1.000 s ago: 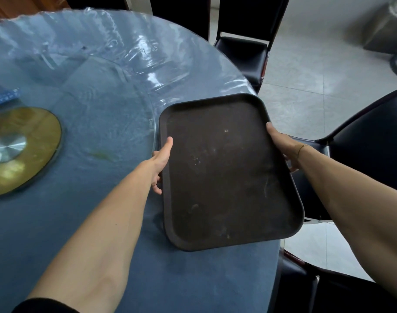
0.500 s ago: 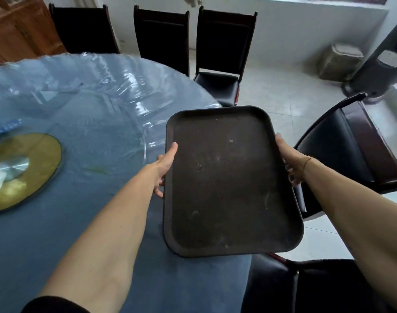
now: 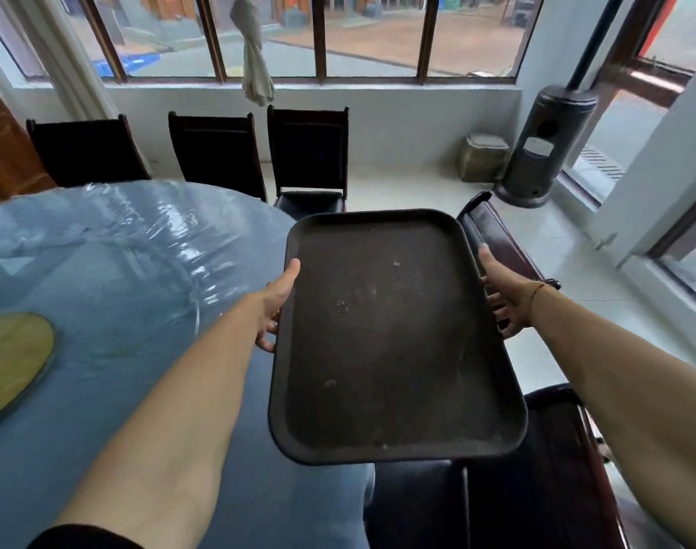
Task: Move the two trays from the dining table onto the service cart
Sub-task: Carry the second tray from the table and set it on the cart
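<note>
A dark brown rectangular tray (image 3: 393, 342) is held up in front of me, empty, its surface scuffed with pale specks. My left hand (image 3: 277, 301) grips its left long edge, thumb on the rim and fingers under it. My right hand (image 3: 504, 297) grips the right long edge the same way. The tray hangs above the right edge of the round dining table (image 3: 112, 295), partly over the chairs beside it. Only this one tray is in view. No service cart is in view.
The table has a blue cloth under shiny plastic film and a gold turntable (image 3: 9, 362) at left. Dark chairs (image 3: 306, 156) stand along the far side, and two more sit close at right (image 3: 500, 247). A patio heater (image 3: 544, 148) stands by the windows.
The tray has come up off the table and shifted right, past the table's edge. My view has tilted upward, bringing the windows, far chairs and heater into sight.
</note>
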Available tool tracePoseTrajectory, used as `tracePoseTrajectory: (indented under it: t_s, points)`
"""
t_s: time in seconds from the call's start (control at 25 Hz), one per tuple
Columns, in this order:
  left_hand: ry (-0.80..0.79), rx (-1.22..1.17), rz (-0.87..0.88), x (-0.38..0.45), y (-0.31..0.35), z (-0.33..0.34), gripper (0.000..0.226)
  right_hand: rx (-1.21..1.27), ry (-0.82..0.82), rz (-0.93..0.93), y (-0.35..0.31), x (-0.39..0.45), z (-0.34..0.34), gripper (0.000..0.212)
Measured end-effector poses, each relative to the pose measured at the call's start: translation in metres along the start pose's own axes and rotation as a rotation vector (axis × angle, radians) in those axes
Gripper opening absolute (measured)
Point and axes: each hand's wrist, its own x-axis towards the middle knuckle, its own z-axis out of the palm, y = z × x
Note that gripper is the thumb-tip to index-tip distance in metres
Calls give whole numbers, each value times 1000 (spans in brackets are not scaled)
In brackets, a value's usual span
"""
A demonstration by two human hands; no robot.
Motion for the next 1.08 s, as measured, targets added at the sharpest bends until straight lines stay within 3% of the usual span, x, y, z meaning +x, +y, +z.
tracePoseTrajectory:
  t_s: [0.28, 0.52, 0.92, 1.08]
  points:
    - [-110, 141, 63, -69, 15, 101, 103, 69, 108, 15, 92, -73, -103, 103]
    - [-208, 248, 155, -141, 17, 205, 98, 228, 223, 11, 189, -151, -192, 89]
    - [-437, 446, 261, -264, 5, 401, 104, 425, 482, 65, 375, -302, -317, 95]
    - [-564, 562, 356, -308, -2, 480, 95, 516, 585, 121, 449, -354, -352, 110]
